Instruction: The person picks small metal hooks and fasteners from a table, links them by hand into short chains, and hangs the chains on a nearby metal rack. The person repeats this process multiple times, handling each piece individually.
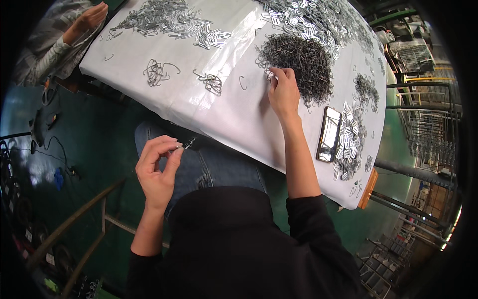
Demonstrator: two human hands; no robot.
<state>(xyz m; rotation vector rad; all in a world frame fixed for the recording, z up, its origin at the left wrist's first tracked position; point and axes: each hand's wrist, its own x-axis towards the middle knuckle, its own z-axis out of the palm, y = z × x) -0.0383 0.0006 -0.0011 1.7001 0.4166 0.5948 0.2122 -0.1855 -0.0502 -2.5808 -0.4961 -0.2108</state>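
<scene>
Over my lap, my left hand (158, 172) pinches a few small metal wire hooks (188, 143) between thumb and fingertips; their exact number and shape are hard to make out. My right hand (285, 97) reaches over the white-covered table (239, 117). Its thumb and fingers are pinched together at the left edge of a dark heap of wire hooks (308, 65), and what lies between them is too small to tell. Left of that hand lies a single wire hook (242, 82). Two small clusters of hooks (213, 84) (158, 74) rest farther left.
Silver metal clips (169, 22) are spread at the far left, with more silver pieces (303, 17) at the back. A phone (329, 134) lies beside flat slotted buckles (350, 142) on the right. Another person's hand (91, 17) shows at the upper left. A metal frame (102, 219) stands at lower left.
</scene>
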